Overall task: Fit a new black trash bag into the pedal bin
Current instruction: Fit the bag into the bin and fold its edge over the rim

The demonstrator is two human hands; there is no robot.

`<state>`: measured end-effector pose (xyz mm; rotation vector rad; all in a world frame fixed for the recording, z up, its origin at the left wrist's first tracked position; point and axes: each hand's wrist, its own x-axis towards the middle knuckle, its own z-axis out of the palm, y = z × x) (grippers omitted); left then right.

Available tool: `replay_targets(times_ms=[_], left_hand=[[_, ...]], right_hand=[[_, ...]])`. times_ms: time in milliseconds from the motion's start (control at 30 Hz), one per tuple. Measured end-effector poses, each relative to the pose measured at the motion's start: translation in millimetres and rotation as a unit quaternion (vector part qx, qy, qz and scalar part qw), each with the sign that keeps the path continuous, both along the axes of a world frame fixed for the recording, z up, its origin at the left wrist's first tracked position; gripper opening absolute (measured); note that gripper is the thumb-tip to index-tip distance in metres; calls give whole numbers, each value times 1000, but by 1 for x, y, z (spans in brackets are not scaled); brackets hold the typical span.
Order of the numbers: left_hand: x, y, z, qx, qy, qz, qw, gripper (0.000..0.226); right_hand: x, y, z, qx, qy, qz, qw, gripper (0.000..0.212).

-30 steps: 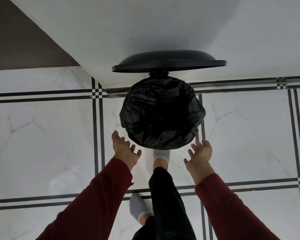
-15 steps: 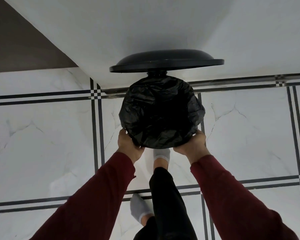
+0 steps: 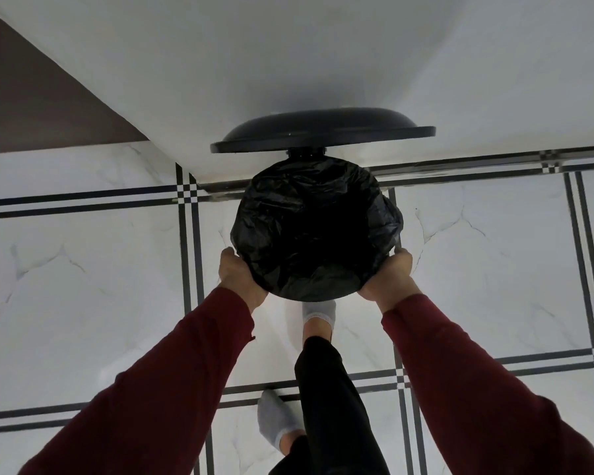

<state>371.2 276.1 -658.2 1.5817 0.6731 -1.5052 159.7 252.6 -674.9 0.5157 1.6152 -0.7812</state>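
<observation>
Two hands hold the near rim of the pedal bin (image 3: 390, 209), one at each lower corner of its round mouth. The left hand (image 3: 239, 277) forms a grip curled round the bag-covered edge at the lower left, fingers tucked out of sight under the plastic; the right hand (image 3: 388, 279) makes a matching grip on the lower right, its fingers likewise hidden below the rim. Between the two grips the black trash bag (image 3: 314, 228) lies draped over the bin's opening, its crinkled film folded outward over the rim all the way round and sagging into a dark hollow at the middle. Beyond the grips, on the far side of the mouth, the lid (image 3: 323, 133) stands raised on its hinge, close against the white wall (image 3: 288, 56). Just below the grips a foot in a grey sock (image 3: 319, 311) is set at the bin's base, the black trouser leg (image 3: 326, 399) running back from it; a second socked foot (image 3: 275, 423) stands further back on the floor (image 3: 83, 286). Outward of each grip the marble-look tiles with dark line borders spread bare to left and right, leaving wide room beside both dark red sleeves (image 3: 172, 389).
</observation>
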Motion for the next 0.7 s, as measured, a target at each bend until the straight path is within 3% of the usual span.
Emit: replay_targets(times_ms=[233, 467, 700], left_hand=[[1, 0, -6, 15, -21, -61, 998, 41], [2, -3, -3, 23, -9, -86, 996, 38], [4, 0, -11, 13, -21, -72, 997, 39]], right_hand=[[-7, -5, 4, 51, 2, 46, 998, 35], [-5, 15, -6, -51, -8, -17, 999, 40], [-7, 15, -6, -12, -3, 67, 998, 20]])
